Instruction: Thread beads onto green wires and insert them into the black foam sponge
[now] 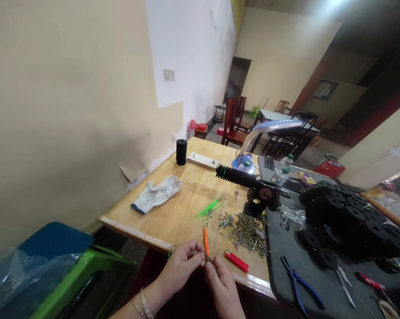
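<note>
My left hand (182,265) and my right hand (220,283) meet at the near edge of the wooden table (173,217). Their fingertips pinch a thin orange stick (205,241) that points up between them; a small dark piece sits at its lower end. Which hand carries most of it is hard to tell. A red lighter (236,261) lies just right of the hands. A pile of small metal beads (248,230) and several green sticks (209,207) lie beyond.
A white work glove (156,195) lies at the left. A black vise holding a ribbed foam rod (249,184), a desk lamp (253,146), black foam discs (349,217), blue pliers (301,283) and scissors (343,283) stand to the right. A green stool (83,274) is below left.
</note>
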{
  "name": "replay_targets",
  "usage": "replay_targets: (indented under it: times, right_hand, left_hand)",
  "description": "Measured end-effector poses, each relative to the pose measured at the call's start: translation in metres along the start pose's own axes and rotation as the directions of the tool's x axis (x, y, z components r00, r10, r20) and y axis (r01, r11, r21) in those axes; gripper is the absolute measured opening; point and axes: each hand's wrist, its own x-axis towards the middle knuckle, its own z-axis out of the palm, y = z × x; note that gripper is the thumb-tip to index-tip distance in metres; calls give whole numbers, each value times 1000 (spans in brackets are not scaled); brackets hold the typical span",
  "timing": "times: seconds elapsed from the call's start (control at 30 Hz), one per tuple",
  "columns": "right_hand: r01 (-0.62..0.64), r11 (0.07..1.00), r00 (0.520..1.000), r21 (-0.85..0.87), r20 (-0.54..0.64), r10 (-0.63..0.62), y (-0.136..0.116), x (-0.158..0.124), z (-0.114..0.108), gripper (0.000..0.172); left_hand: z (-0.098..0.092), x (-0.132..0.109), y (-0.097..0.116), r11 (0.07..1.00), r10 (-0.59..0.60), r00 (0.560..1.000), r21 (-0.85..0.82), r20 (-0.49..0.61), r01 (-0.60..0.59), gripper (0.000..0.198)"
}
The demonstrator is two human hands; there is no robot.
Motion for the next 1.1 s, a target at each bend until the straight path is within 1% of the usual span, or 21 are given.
replay_targets:
  times: [0.1,0.2,0.3,0.37,0.43,0.47,0.5,0.53,0.57,0.6,0.67,0.7,0.73,0.8,0.83,0.87,0.9,0.97,1.03,1.1]
  right_hand:
    - [-67,990,998,123,-11,69,5,0,-3,49]
    - [-89,976,994,198,-42,100,15,1,-7,49]
    - [-94,966,991,241,-67,113,27,2,-8,50]
    - [-93,969,989,229,-94,117,30,2,-8,51]
    - [-67,985,986,161,-142,91,28,2,-11,52]
    - [-38,996,983,83,-174,52,25,1,-16,51]
    - [-1,999,978,-32,-208,-6,21,0,-23,48]
    - [37,983,966,-178,-245,-80,16,-1,-32,45]
    - [70,934,948,-351,-268,-172,12,-2,-45,41]
    - [78,852,921,-518,-289,-261,9,-2,-60,38]
    - [37,635,864,-771,-295,-408,6,-3,-95,37]
    - [18,515,827,-857,-277,-490,7,-3,-112,38]
    - [12,388,812,-922,-218,-542,9,-4,-128,38]
    - [-21,161,809,-987,-111,-577,13,-4,-153,35]
    - [-28,69,811,-997,-62,-581,16,-4,-161,34]
    - [-33,-4,808,-999,-24,-589,17,-4,-165,32]
    - [-33,-57,797,-998,8,-604,18,-5,-167,31]
    - [-24,-106,760,-994,50,-647,18,-6,-161,27]
    - [32,-104,735,-994,94,-672,15,-7,-146,24]
    - [131,-88,741,-987,157,-652,13,-6,-125,22]
  left_hand:
    - [-2,0,-3,1000,-1,1000,26,8,1,26]
    - [-5,0,-5,997,14,1000,80,5,-15,30]
    - [-6,-1,-5,988,50,999,149,0,-49,29]
    - [-6,-2,-4,980,63,998,189,-7,-61,28]
    - [-6,-2,-4,975,66,998,212,-15,-61,26]
    - [-6,-2,-4,974,66,998,219,-18,-61,26]
    - [-6,-2,-3,972,69,997,227,-21,-63,25]
    - [-7,-2,-3,969,76,997,235,-24,-68,25]
    - [-7,-3,-3,966,87,996,246,-29,-78,25]
    - [-8,-3,-2,962,99,995,260,-33,-87,25]
    - [-9,-3,-1,952,118,992,290,-37,-103,25]
    - [-10,-3,-1,947,125,992,303,-37,-108,25]
    - [-11,-3,0,943,130,991,314,-39,-111,26]
    - [-12,-3,3,936,142,989,332,-43,-120,27]
    - [-12,-3,4,933,147,988,339,-46,-123,27]
    - [-12,-2,5,929,151,987,347,-48,-125,27]
    - [-13,-2,6,926,155,987,355,-49,-128,27]
    - [-13,-3,8,918,165,985,372,-50,-135,27]
    - [-13,-3,9,909,176,983,392,-53,-142,27]
    - [-13,-3,9,898,189,980,414,-58,-149,27]
